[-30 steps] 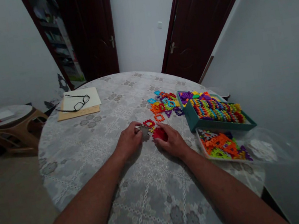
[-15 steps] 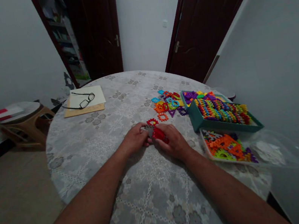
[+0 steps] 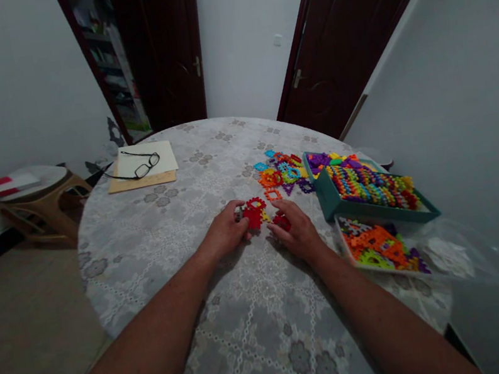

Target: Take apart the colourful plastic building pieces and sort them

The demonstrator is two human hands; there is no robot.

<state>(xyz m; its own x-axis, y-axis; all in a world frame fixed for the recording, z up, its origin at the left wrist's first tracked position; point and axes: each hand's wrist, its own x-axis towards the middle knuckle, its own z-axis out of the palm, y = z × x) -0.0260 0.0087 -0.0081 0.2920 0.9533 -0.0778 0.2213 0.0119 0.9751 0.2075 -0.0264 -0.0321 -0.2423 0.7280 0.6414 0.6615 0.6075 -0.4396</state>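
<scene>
Over the middle of the table, my left hand [image 3: 228,232] is closed on a red toothed plastic building piece [image 3: 252,217], its thumb across the near side. A bit of grey shows beside the left fingers. A small yellow part [image 3: 265,215] sits at the right edge of the red piece. My right hand [image 3: 299,231] is just to the right, with another red building piece [image 3: 281,222] between its thumb and fingers. The palm partly hides that piece. Beyond both hands lies a loose pile of coloured toothed pieces [image 3: 288,172], with an orange square frame [image 3: 273,194] closest.
On the right stand a green box [image 3: 327,196] packed with rows of pieces and a clear plastic tray [image 3: 387,267] of larger ones. Glasses [image 3: 142,170] rest on papers [image 3: 162,153] at far left. A stool [image 3: 50,198] stands beyond the table's left edge.
My hands have moved apart, opening a gap between them. The red piece now faces up in my left hand, and the yellow part has come into clearer view.
</scene>
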